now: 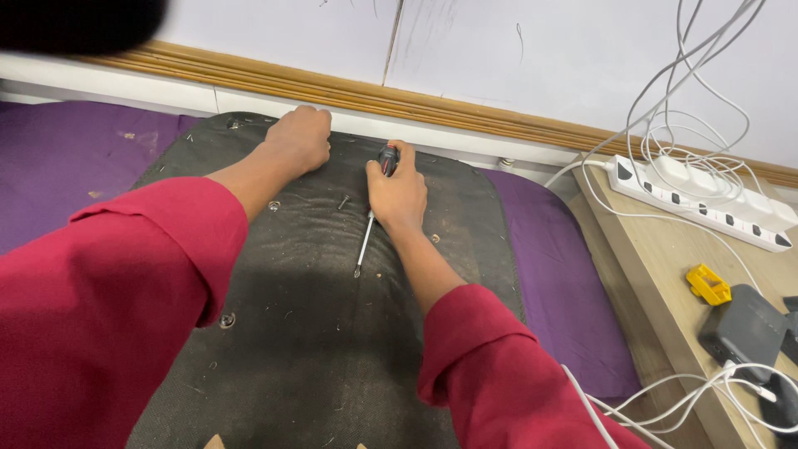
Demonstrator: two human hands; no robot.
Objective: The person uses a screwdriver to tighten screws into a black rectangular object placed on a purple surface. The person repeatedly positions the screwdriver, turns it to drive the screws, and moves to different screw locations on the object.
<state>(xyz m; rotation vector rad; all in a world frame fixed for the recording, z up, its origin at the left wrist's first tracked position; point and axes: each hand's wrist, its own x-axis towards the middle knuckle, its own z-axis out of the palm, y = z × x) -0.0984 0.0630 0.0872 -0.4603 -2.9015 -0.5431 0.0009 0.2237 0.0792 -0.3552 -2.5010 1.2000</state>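
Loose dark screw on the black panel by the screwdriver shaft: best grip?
Pinch the small dark screw across its shank, from above. It lies flat on the dusty black fabric-covered panel, clear of the right hand and of the steel-shafted screwdriver held there.

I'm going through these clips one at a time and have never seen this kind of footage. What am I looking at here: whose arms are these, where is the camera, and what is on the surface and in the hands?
There is only one picture, taken from a camera worn on a person's head, looking down at their own arms in red sleeves. No machine is involved. The right hand is closed around the handle of a screwdriver, whose metal shaft points back toward the person. The left hand is a fist pressed on the far edge of a dark, dusty fabric-covered panel. The panel lies on a purple sheet. A loose screw lies between the hands. To the right, a wooden table carries a white power strip with cables, a small yellow object and a grey box.
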